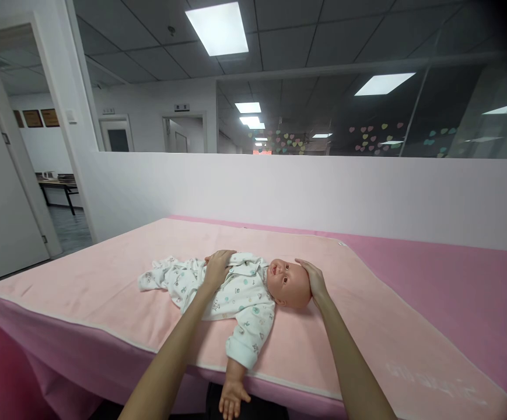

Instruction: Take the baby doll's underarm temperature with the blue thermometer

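Observation:
A baby doll [248, 294] in white printed pyjamas lies on its back on a pink pad [117, 280], its bald head [292, 284] toward the right. My left hand [219, 268] rests on the doll's belly with the fingers stretched out over the cloth. Against the crown of the head lies my right hand [314, 279], its fingers extended along the curve and not gripping. One doll arm [234, 388] reaches over the near edge of the pad, palm up. The doll's other hand is mostly hidden behind my left hand.
Pink cloth [463, 291] covers the table under the pad and hangs over its near side. A low white wall [306, 192] with glass above stands behind. At the left is an open door [3, 175], with a desk [60, 184] in the room beyond.

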Demonstrator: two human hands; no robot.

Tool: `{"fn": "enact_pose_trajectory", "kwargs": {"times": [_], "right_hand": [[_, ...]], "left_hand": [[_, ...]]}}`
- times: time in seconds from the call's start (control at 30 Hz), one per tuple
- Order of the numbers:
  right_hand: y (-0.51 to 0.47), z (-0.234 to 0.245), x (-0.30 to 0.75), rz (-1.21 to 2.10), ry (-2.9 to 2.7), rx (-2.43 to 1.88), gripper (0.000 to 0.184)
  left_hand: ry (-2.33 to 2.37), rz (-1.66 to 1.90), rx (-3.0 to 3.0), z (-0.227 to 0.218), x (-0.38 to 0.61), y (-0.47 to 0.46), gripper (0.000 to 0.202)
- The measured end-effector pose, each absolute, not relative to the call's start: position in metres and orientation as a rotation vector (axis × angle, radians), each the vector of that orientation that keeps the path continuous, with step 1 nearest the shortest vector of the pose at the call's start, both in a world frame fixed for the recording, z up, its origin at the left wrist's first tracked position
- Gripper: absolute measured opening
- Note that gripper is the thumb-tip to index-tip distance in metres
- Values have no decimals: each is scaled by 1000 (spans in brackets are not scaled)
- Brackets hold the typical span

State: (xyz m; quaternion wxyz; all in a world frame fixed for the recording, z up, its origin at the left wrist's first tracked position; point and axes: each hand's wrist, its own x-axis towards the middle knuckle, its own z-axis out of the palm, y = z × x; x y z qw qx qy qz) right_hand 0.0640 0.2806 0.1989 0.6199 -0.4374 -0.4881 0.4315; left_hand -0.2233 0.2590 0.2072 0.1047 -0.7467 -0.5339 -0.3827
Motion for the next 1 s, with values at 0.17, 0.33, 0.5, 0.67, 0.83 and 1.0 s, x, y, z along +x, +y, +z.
{"fn": "enact_pose_trajectory", "kwargs": {"times": [0.17,0.33,0.5,0.67,0.83,1.0], "right_hand": [[278,200,63,1072,-1117,-1015,31],[282,200,63,1005,-1098,-974,30],[284,197,64,965,-1092,-1015,39],[280,199,62,988,-1048,-1016,46],[274,203,60,1095,-1064,-965,31],[277,201,61,1008,-1060,-933,29]], "left_hand": [[-1583,-1135,-2197,206,-223,260,37],[-1584,-1137,-2194,208,-223,258,38],[-1570,-1134,-2201,207,-224,258,37],[-1560,-1135,-2195,205,-225,260,39],[-1541,-1132,-2208,204,-226,261,42],[-1534,-1136,-2212,203,-226,263,40]]}}
